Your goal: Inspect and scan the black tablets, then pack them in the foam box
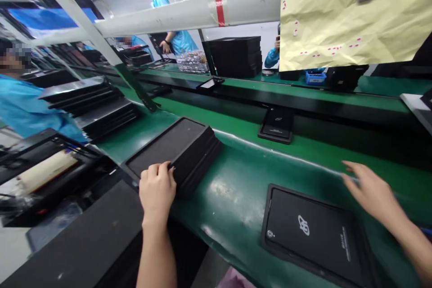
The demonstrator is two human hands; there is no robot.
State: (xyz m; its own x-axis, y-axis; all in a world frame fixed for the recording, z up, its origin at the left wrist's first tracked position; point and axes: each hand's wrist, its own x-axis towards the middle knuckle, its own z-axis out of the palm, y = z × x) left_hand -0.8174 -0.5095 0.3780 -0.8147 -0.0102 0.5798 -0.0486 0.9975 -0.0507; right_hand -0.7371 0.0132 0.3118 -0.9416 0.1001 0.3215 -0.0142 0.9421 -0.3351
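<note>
My left hand (158,189) has its fingers closed over the near edge of the top tray in a stack of black foam trays (168,144). To the right, a black tablet (307,229) with a white logo lies back side up in a black tray on the green table. Above and right of that tablet is my right hand (367,186), thumb and fingers apart, holding nothing. A second tablet (277,121) in a tray lies farther off on the bright green strip.
A slanted post (101,47) and a horizontal beam (189,11) cross the view. Yellow paper (340,27) hangs at upper right. More tray stacks (236,56) stand behind. People in blue work at left and beyond. A large black block (87,238) sits at lower left.
</note>
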